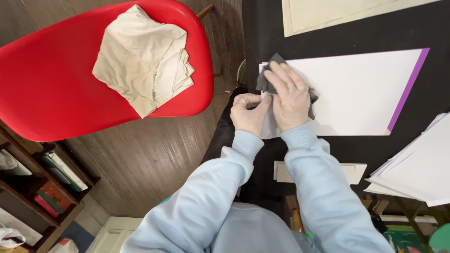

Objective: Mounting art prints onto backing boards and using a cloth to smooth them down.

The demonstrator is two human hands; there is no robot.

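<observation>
Home art or craft workroom, not shop or lab. Dark wood plank floor (pixel 154 154). Red moulded chair (pixel 56 79) with folded cream cloth (pixel 145 58) on seat. Low wooden bookshelf (pixel 42 187) with books at left. Black-covered table (pixel 356 33) carrying large white sheet (pixel 361 93) with purple edge, cream board (pixel 328 11), stack of white boards (pixel 417 173). Colourful painted piece (pixel 408 239) under table edge.

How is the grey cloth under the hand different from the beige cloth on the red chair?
The grey cloth is dark and small; the beige cloth is pale and much larger. The grey cloth is pressed by the right hand on the white sheet, while the beige cloth lies untouched, loosely folded, on the red chair. Both are soft and crumpled.
</observation>
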